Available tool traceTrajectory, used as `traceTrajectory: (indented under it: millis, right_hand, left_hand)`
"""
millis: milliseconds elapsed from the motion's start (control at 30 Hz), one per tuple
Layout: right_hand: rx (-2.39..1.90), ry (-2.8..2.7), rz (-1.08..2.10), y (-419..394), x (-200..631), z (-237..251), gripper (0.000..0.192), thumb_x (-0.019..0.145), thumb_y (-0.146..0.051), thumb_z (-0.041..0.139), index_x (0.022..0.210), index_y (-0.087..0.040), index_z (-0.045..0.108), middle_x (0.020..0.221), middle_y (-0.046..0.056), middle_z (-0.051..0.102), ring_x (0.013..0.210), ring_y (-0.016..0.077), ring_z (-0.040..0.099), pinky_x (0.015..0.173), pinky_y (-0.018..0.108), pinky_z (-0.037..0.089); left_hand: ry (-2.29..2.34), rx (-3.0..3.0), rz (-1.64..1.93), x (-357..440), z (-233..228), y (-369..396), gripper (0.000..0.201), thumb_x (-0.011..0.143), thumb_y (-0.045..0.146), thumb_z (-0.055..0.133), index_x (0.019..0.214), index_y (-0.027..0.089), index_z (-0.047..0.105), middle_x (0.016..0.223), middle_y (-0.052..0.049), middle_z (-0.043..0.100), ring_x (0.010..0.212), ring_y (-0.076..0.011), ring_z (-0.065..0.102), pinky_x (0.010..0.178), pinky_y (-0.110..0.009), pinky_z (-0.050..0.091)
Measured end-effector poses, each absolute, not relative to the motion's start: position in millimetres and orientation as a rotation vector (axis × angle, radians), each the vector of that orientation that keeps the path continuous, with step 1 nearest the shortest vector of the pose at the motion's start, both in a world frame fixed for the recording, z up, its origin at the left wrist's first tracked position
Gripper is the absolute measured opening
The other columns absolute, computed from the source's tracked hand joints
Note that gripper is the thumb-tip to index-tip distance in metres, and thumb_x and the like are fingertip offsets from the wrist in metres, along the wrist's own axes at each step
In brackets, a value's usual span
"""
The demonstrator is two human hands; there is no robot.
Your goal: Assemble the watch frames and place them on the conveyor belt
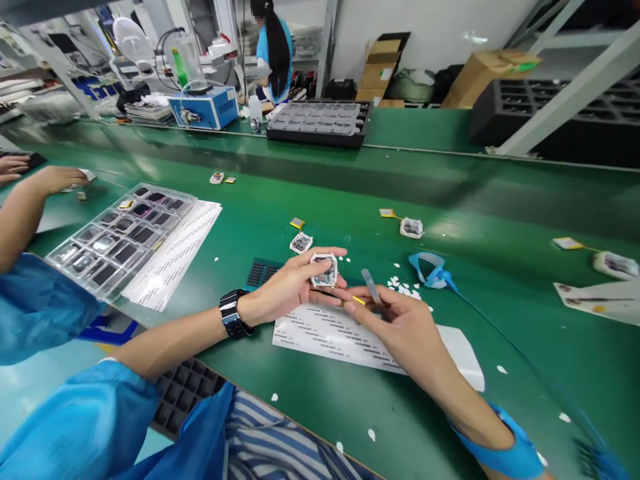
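Observation:
My left hand (pixel 287 288) grips a small square module with a clear frame (pixel 325 270) above the green conveyor belt (pixel 450 200). My right hand (pixel 400 320) is beside it, pinching a thin grey tweezer-like tool (pixel 371 285), and a small yellow tab (pixel 358 300) shows between the two hands. Under both hands lies a white label sheet (pixel 340 337). A black watch (pixel 233 315) is on my left wrist.
A clear tray of dark modules (pixel 120 237) rests on a label sheet at left. Loose modules (pixel 301 243) (pixel 411 228) (pixel 615 265) lie on the belt. A blue strap (pixel 433 272) and white scraps lie close by. A co-worker's arm (pixel 30 200) reaches in at left. Another person (pixel 274 50) stands beyond a black tray (pixel 320 123).

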State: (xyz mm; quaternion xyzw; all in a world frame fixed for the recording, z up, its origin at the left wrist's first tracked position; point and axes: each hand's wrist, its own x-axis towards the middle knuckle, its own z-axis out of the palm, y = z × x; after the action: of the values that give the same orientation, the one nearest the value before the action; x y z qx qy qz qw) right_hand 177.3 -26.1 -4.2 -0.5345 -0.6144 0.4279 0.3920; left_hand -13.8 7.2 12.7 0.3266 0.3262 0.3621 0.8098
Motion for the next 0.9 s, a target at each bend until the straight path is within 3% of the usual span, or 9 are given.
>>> traceTrajectory:
  millis: [167, 267, 367, 433, 500, 567, 733, 900]
  right_hand:
    - [-1.429, -1.221, 1.137, -23, 192, 1, 0.049, 0.077, -0.069, 0.068, 0.075, -0.021, 0.078, 0.070, 0.006, 0.071, 0.057, 0.0172, 0.058, 0.045, 0.028, 0.038]
    - [-1.335, -1.164, 1.258, -23, 192, 7, 0.066, 0.077, -0.083, 0.056, 0.055, -0.023, 0.071, 0.068, 0.010, 0.069, 0.065, 0.0193, 0.063, 0.048, 0.028, 0.043]
    - [-1.335, -1.270, 1.391, -21, 195, 10, 0.076, 0.072, -0.091, 0.050, 0.045, -0.022, 0.065, 0.065, 0.009, 0.067, 0.051, 0.0149, 0.057, 0.045, 0.028, 0.043]
    - [-1.380, -1.318, 1.522, -18, 200, 10, 0.071, 0.065, -0.090, 0.061, 0.053, -0.020, 0.069, 0.068, 0.008, 0.070, 0.050, 0.0150, 0.059, 0.047, 0.029, 0.048]
    - [-1.450, -1.346, 1.617, -15, 208, 8, 0.061, 0.054, -0.079, 0.080, 0.066, -0.020, 0.074, 0.072, 0.008, 0.074, 0.062, 0.0198, 0.068, 0.057, 0.030, 0.055]
    - [-1.495, -1.368, 1.640, -13, 215, 5, 0.057, 0.048, -0.069, 0.089, 0.074, -0.020, 0.075, 0.074, 0.007, 0.076, 0.070, 0.0222, 0.071, 0.064, 0.030, 0.058]
    - [-1.453, -1.398, 1.576, -9, 218, -6, 0.057, 0.050, -0.070, 0.088, 0.071, -0.019, 0.072, 0.073, 0.007, 0.076, 0.066, 0.0186, 0.070, 0.064, 0.029, 0.058]
    - [-1.435, -1.384, 1.615, -8, 219, -7, 0.057, 0.052, -0.069, 0.087, 0.072, -0.019, 0.070, 0.078, 0.008, 0.076, 0.073, 0.0210, 0.073, 0.068, 0.031, 0.062]
  left_hand:
    - [0.804, 0.729, 0.767, -13, 8, 11, 0.022, 0.093, 0.029, 0.061, 0.112, 0.017, 0.058, 0.083, -0.002, 0.067, 0.078, -0.0171, 0.075, 0.070, -0.026, 0.058]
    - [0.851, 0.805, 0.816, -13, 11, 12, 0.018, 0.095, 0.029, 0.057, 0.108, 0.017, 0.054, 0.083, -0.002, 0.066, 0.077, -0.0168, 0.074, 0.067, -0.026, 0.058]
    - [0.927, 1.028, 0.832, -14, 13, 9, 0.022, 0.091, 0.028, 0.061, 0.105, 0.019, 0.047, 0.078, 0.002, 0.060, 0.076, -0.0149, 0.071, 0.067, -0.026, 0.058]
    - [0.980, 1.224, 0.795, -14, 11, 4, 0.038, 0.081, 0.023, 0.072, 0.106, 0.021, 0.043, 0.080, 0.004, 0.058, 0.075, -0.0135, 0.069, 0.067, -0.026, 0.058]
    - [1.003, 1.387, 0.733, -14, 7, -2, 0.051, 0.073, 0.018, 0.077, 0.109, 0.023, 0.041, 0.082, 0.005, 0.057, 0.076, -0.0130, 0.068, 0.068, -0.025, 0.059]
    - [1.004, 1.512, 0.674, -13, 2, -8, 0.054, 0.072, 0.016, 0.076, 0.111, 0.024, 0.040, 0.083, 0.005, 0.055, 0.078, -0.0134, 0.069, 0.070, -0.026, 0.060]
    - [0.993, 1.672, 0.599, -9, -7, -16, 0.048, 0.075, 0.014, 0.069, 0.111, 0.024, 0.039, 0.084, 0.004, 0.052, 0.084, -0.0147, 0.070, 0.072, -0.027, 0.062]
    - [1.011, 1.670, 0.582, -8, -7, -16, 0.047, 0.075, 0.013, 0.068, 0.111, 0.024, 0.039, 0.084, 0.004, 0.053, 0.084, -0.0153, 0.069, 0.074, -0.030, 0.062]
